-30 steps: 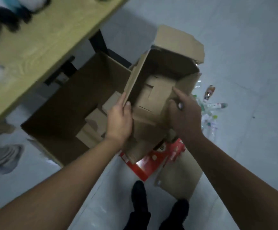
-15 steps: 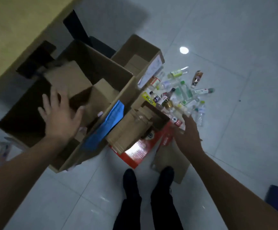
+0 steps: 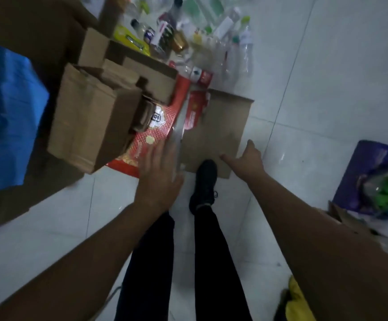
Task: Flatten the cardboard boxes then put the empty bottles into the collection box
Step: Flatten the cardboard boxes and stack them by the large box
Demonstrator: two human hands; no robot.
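Observation:
A flattened brown cardboard sheet [image 3: 218,130] lies on the floor under my black shoe [image 3: 205,181]. Beside it lies a red printed box [image 3: 158,133], flat. A brown carton [image 3: 91,119] rests partly on the red box. My left hand [image 3: 159,174] hovers open, palm down, over the near edge of the red box. My right hand [image 3: 248,159] is open, fingers spread, at the near right corner of the brown sheet. Several empty bottles [image 3: 202,35] lie in a heap at the top. A large brown box [image 3: 33,38] with a blue patch stands at the left.
White tiled floor [image 3: 327,89] spreads to the right. A purple bag [image 3: 373,177] with green contents sits at the right edge, brown cardboard [image 3: 350,223] below it. Something yellow [image 3: 297,302] lies at the bottom right. My legs stand in the middle.
Both hands let go of the brown carton, which dropped beside the large box. The view tilted down and closer, and both hands came together over the flat cardboard near my feet.

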